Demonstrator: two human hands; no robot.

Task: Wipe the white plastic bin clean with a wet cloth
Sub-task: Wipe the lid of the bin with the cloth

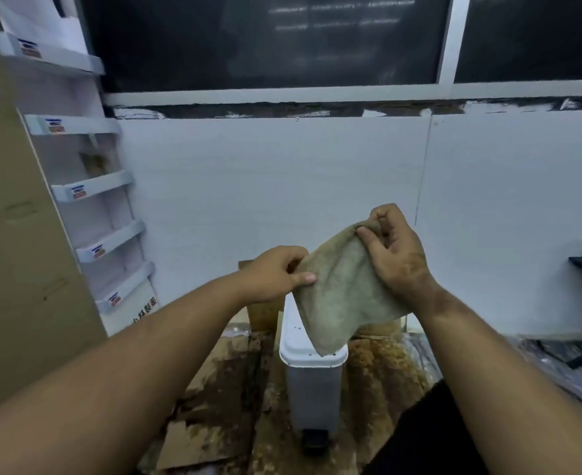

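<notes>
Above the bin, you hold the cloth (341, 289) spread between both hands.
Left hand (275, 274) pinches at 9 o'clock, right hand (394, 250) at 1; fold it into a pad before wiping the bin (311, 378) standing on the floor below.

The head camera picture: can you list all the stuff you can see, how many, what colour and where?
cloth: one, greyish-tan, held up in the air over the bin
bin: one, white, standing on the floor in the middle, lid closed
pedal: one, black, at the bin's foot
floor: one, brown and stained, under the bin
wall: one, white, behind the bin
window: dark panes, white frame, at the top
rack: one, white, five labelled shelves, on the left
cardboard: one large brown panel, far left
left hand: one, pinches the cloth's left edge
right hand: one, pinches the cloth's top right corner
</notes>
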